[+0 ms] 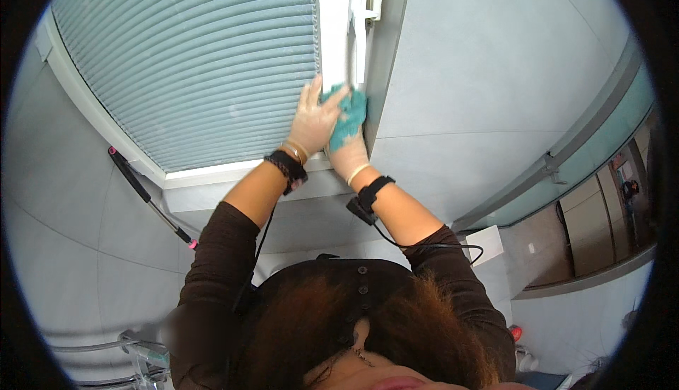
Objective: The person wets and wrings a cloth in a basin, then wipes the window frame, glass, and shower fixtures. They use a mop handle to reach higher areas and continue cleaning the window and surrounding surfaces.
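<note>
A teal cleaning cloth (356,109) is bunched against the white window frame (335,29), just below the white window handle (359,45). My right hand (349,151), in a thin translucent glove, has the cloth over its fingers and holds it to the frame. My left hand (314,124), gloved alike, has its fingers spread. Its forefinger reaches onto the cloth, and the rest lies over the edge of the pale blue horizontal blind (212,82). Some fingers of my right hand are hidden by the cloth.
Below the window runs a tiled sill (196,199). A black-and-silver pole with pink ends (148,193) leans at the left. Grey tiled wall (477,61) flanks the window on the right, with a glass panel (578,177) beyond. Metal rails (90,346) are at lower left.
</note>
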A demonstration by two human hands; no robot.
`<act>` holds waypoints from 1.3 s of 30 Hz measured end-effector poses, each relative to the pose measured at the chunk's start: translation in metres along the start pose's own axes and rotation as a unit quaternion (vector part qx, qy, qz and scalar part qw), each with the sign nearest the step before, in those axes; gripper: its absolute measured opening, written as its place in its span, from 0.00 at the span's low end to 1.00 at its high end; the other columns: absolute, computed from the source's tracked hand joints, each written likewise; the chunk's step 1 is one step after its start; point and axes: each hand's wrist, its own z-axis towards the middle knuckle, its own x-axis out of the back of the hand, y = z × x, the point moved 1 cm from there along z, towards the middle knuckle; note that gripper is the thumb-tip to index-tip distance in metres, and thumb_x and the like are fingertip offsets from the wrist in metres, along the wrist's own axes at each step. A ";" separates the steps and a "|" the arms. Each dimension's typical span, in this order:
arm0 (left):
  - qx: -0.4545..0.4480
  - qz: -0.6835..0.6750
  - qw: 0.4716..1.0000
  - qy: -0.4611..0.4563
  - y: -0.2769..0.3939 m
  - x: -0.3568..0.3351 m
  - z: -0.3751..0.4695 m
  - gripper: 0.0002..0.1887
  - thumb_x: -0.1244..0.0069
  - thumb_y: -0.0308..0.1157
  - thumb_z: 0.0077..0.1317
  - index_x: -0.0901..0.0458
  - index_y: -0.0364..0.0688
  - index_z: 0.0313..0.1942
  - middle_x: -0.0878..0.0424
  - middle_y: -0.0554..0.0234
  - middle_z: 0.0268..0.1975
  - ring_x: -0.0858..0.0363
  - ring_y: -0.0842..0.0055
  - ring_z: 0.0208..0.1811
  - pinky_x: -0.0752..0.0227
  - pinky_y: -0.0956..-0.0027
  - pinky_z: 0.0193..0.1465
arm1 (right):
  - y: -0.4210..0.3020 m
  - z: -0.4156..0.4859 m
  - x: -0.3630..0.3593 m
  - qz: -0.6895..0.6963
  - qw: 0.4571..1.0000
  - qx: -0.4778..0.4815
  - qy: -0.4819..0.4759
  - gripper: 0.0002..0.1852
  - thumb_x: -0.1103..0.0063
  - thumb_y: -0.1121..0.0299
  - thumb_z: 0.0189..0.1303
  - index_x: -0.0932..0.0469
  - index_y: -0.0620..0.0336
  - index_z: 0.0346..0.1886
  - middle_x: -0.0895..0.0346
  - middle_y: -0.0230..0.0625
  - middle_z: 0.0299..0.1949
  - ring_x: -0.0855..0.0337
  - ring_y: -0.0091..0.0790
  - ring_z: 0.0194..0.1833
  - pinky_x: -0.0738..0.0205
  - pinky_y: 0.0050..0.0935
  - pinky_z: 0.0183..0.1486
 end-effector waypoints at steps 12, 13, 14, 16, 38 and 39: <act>0.058 -0.189 0.961 0.195 0.057 0.059 0.037 0.10 0.43 0.30 0.65 0.16 0.43 0.46 0.21 0.57 0.55 0.24 0.62 0.51 0.35 0.55 0.58 | 0.018 -0.039 0.114 0.193 0.968 -0.074 0.139 0.23 0.46 0.75 0.64 0.25 0.62 0.63 0.25 0.52 0.61 0.25 0.54 0.62 0.34 0.48 0.69; 0.058 -0.147 0.966 0.206 0.057 0.062 0.056 0.10 0.43 0.31 0.65 0.16 0.44 0.46 0.21 0.59 0.52 0.23 0.63 0.51 0.34 0.55 0.57 | 0.022 -0.030 0.118 0.183 0.975 -0.075 0.098 0.22 0.46 0.74 0.65 0.25 0.61 0.63 0.24 0.51 0.61 0.25 0.52 0.62 0.34 0.48 0.68; 0.073 -0.110 0.973 0.191 0.056 0.066 0.071 0.10 0.43 0.33 0.64 0.17 0.45 0.46 0.20 0.61 0.49 0.23 0.63 0.50 0.33 0.55 0.56 | 0.028 -0.019 0.122 0.178 0.978 -0.078 0.079 0.21 0.46 0.73 0.66 0.25 0.61 0.62 0.24 0.50 0.60 0.24 0.51 0.62 0.33 0.48 0.68; 0.029 -0.007 0.972 0.234 0.050 0.080 0.097 0.11 0.44 0.36 0.65 0.17 0.46 0.46 0.20 0.61 0.45 0.23 0.64 0.49 0.34 0.55 0.54 | 0.043 0.006 0.131 0.224 0.968 -0.107 0.024 0.16 0.48 0.67 0.71 0.24 0.61 0.58 0.22 0.46 0.58 0.24 0.42 0.62 0.30 0.46 0.65; 0.056 -0.060 0.963 0.257 0.047 0.089 0.092 0.03 0.45 0.25 0.66 0.21 0.38 0.38 0.21 0.55 0.38 0.23 0.57 0.41 0.31 0.54 0.46 | 0.040 0.014 0.110 0.474 0.856 -0.063 0.197 0.21 0.42 0.67 0.68 0.28 0.63 0.62 0.28 0.45 0.62 0.31 0.50 0.67 0.58 0.59 0.80; 0.031 -0.067 0.967 0.245 0.059 0.080 0.074 0.03 0.46 0.24 0.65 0.21 0.39 0.38 0.21 0.55 0.37 0.24 0.57 0.40 0.32 0.55 0.44 | 0.042 -0.010 0.103 0.458 0.870 -0.066 0.170 0.24 0.42 0.66 0.69 0.31 0.61 0.66 0.30 0.43 0.65 0.32 0.47 0.68 0.54 0.53 0.79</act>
